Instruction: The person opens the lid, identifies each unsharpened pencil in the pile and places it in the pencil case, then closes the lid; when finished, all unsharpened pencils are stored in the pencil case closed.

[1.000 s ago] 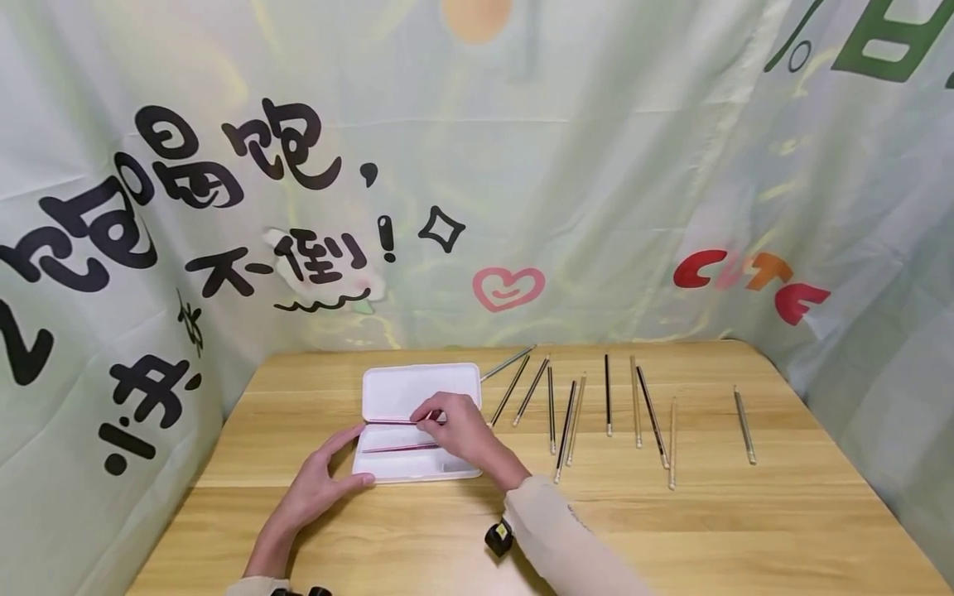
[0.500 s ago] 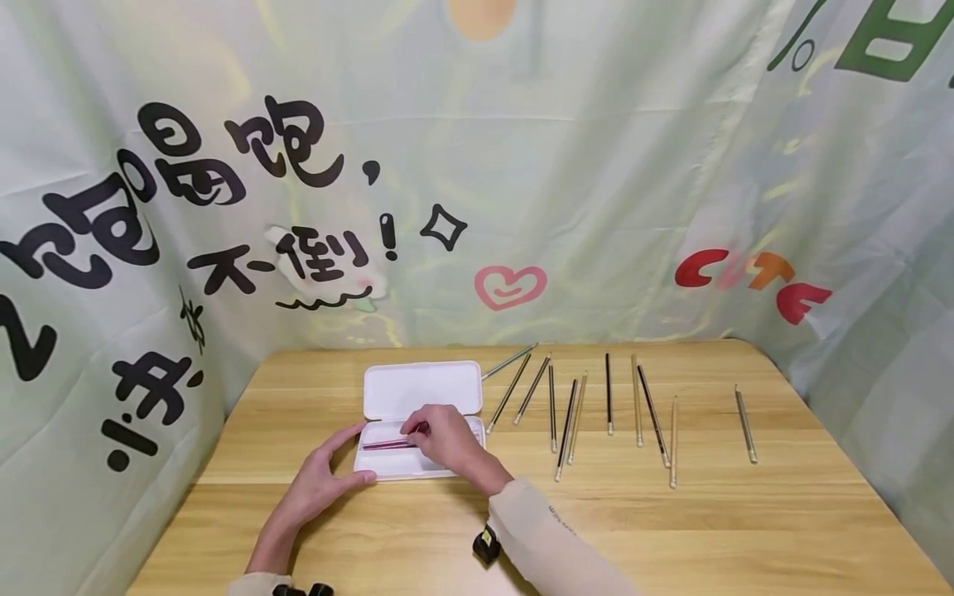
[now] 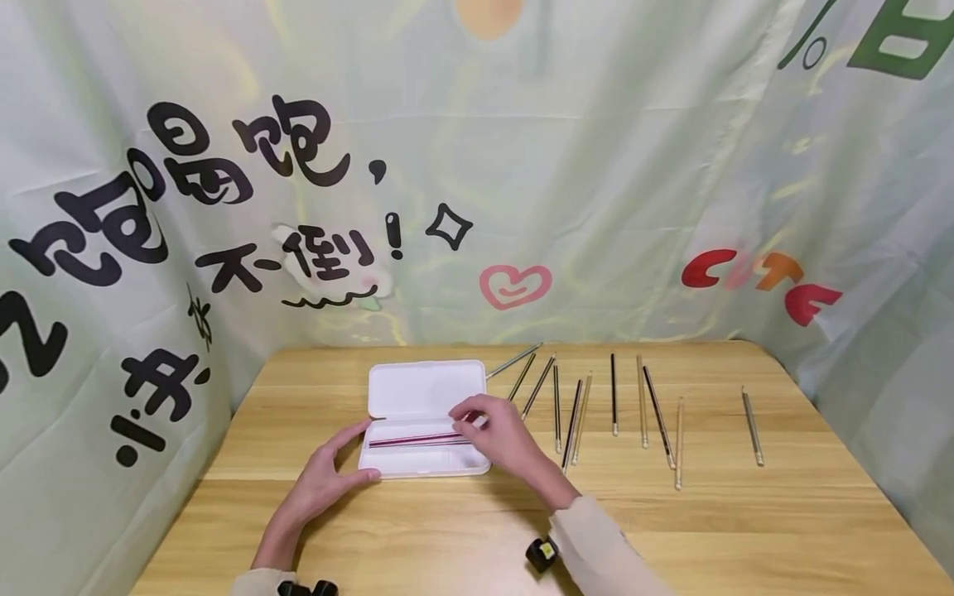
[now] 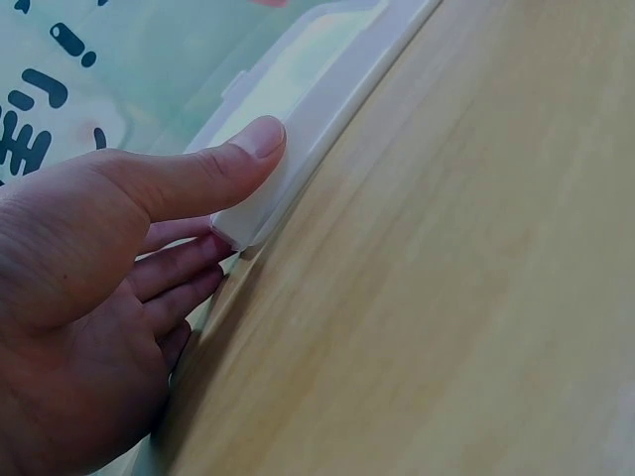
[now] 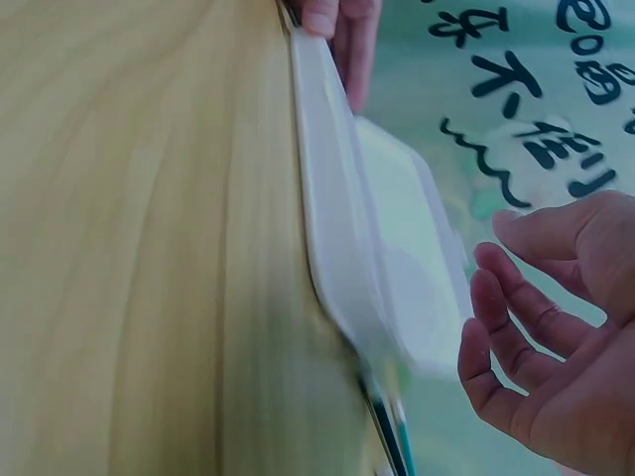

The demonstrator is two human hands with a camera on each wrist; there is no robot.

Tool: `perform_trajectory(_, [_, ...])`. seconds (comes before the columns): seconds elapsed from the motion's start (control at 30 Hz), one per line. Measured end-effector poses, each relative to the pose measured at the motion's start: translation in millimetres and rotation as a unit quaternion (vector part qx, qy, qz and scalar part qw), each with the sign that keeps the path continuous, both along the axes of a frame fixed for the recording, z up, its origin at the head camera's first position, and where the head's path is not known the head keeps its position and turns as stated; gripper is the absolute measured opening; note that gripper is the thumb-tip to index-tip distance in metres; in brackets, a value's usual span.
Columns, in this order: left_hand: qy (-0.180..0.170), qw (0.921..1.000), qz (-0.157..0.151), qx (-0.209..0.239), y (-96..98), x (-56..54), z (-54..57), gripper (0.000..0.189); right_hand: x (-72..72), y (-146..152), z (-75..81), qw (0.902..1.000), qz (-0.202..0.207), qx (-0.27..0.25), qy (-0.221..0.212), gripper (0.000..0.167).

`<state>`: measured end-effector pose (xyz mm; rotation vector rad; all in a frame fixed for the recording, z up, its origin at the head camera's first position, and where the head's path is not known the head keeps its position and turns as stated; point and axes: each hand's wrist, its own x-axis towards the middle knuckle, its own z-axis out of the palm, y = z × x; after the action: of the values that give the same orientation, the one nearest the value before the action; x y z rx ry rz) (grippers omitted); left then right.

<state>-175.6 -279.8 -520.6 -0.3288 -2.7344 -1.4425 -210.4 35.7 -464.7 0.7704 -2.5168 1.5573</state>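
A white pencil case [image 3: 426,389] lies with its lid folded back on the table. Dark red pencils [image 3: 410,441] lie lengthwise in its tray. My left hand [image 3: 322,480] holds the case's left end, thumb at the near edge and index finger at the far corner. In the left wrist view the thumb [image 4: 260,139] overlaps the white rim. Over the case's right end is my right hand [image 3: 501,430], fingers loosely bent. The right wrist view shows nothing between that hand's thumb and fingers [image 5: 541,312].
Several loose pencils are spread to the right of the case, among them a black one [image 3: 614,397], a plain wooden one [image 3: 679,447] and a grey one [image 3: 753,430] farthest right. A printed curtain [image 3: 596,165] hangs behind the wooden table [image 3: 417,530].
My right hand lowered a dark red pencil into the tray beside another, let go and moved right. The left hand stays at the case's left end.
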Motion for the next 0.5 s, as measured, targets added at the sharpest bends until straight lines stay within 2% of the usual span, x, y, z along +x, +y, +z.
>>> perform_trajectory(0.2, [0.001,1.0,0.004,0.0,-1.1,1.3,0.3,0.083,6.4,43.3,4.8,0.9986,-0.05,-0.013,0.006,0.019])
perform_trajectory(0.37, [-0.002,1.0,-0.001,0.007,-0.4,-0.4,1.0,0.083,10.7,82.8,7.3,0.9942,-0.107,-0.009,0.006,0.026])
perform_trajectory(0.5, [-0.003,0.9999,-0.002,0.01,-0.4,-0.3,0.0,0.082,14.4,114.3,5.6,0.9905,-0.137,-0.002,0.007,0.026])
